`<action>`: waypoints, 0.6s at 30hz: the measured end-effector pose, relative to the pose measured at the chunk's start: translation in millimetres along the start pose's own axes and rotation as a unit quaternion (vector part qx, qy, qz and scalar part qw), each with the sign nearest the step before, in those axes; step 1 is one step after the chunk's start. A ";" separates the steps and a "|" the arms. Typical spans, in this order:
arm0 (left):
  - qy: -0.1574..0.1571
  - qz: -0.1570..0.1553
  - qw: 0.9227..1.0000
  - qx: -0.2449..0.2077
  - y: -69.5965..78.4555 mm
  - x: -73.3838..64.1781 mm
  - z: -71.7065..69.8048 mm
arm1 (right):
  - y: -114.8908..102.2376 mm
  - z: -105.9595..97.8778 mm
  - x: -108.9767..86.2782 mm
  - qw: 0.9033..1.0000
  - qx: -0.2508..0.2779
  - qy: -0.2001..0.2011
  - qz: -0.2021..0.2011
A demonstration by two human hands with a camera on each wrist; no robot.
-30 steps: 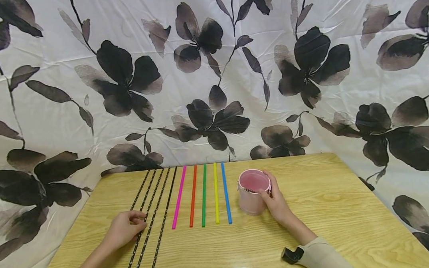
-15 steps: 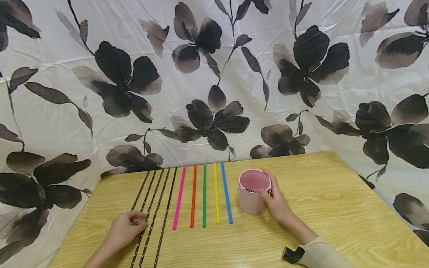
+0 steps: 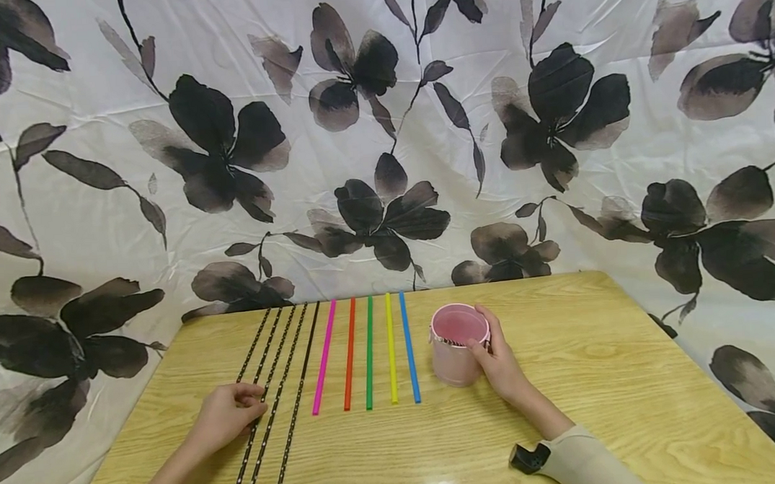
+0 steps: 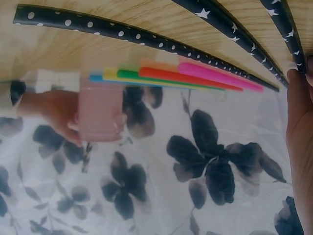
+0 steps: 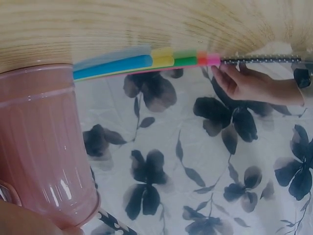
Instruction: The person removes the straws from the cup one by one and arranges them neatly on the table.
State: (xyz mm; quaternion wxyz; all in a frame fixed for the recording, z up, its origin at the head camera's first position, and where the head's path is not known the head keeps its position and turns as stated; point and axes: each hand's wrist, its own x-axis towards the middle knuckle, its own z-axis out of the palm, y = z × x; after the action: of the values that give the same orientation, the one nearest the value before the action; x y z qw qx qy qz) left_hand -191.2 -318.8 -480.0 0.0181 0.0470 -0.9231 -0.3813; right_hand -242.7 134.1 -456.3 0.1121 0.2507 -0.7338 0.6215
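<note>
My right hand (image 3: 496,360) grips a small pink bucket (image 3: 456,365) from its right side, thumb over the rim. A black-and-white patterned handle (image 5: 115,223) shows beyond the bucket in the right wrist view. On the left, my left hand (image 3: 229,415) is low over a row of long black straws. Thumb and finger pinch a black straw with white stars (image 4: 281,27) at the right edge of the left wrist view. Nearer that camera lies a black straw with white dots (image 4: 112,32). The palm hides parts of the straws beneath it.
Between the hands lie a pink straw (image 3: 324,357), a red straw (image 3: 350,355), a green straw (image 3: 369,355), a yellow straw (image 3: 391,350) and a blue straw (image 3: 409,349), side by side on the wooden table (image 3: 593,348). A floral cloth (image 3: 462,159) hangs behind the table.
The head view has shifted very slightly. Both hands, the bucket and the straws keep their places.
</note>
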 end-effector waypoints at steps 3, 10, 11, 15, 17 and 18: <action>-0.003 0.000 1.000 0.000 0.6 0.3 -0.3 | -0.8 -0.2 0.0 1.000 -0.001 0.001 0.002; -0.007 -0.002 1.000 -0.007 1.2 0.8 -0.7 | -1.4 -1.1 0.8 1.000 -0.009 0.004 0.001; -0.007 -0.003 1.000 -0.007 0.8 1.0 -0.6 | -1.3 -1.2 0.7 1.000 -0.010 0.004 0.001; -0.007 -0.004 1.000 -0.005 -0.3 1.2 -0.3 | -1.4 -1.3 0.1 1.000 -0.007 0.002 0.007; -0.008 -0.003 1.000 -0.005 -0.4 0.6 -0.2 | -1.7 -1.4 -0.2 1.000 -0.005 0.000 0.009; -0.008 -0.002 1.000 -0.006 0.0 0.4 -0.2 | -1.9 -1.6 -0.3 1.000 -0.005 0.000 0.010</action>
State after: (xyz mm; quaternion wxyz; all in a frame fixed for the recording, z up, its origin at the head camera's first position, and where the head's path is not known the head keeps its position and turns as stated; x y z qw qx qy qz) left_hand -191.6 -319.0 -479.9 0.0105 0.0456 -0.9207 -0.3875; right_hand -241.8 135.5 -454.5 0.1071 0.2434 -0.7391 0.6190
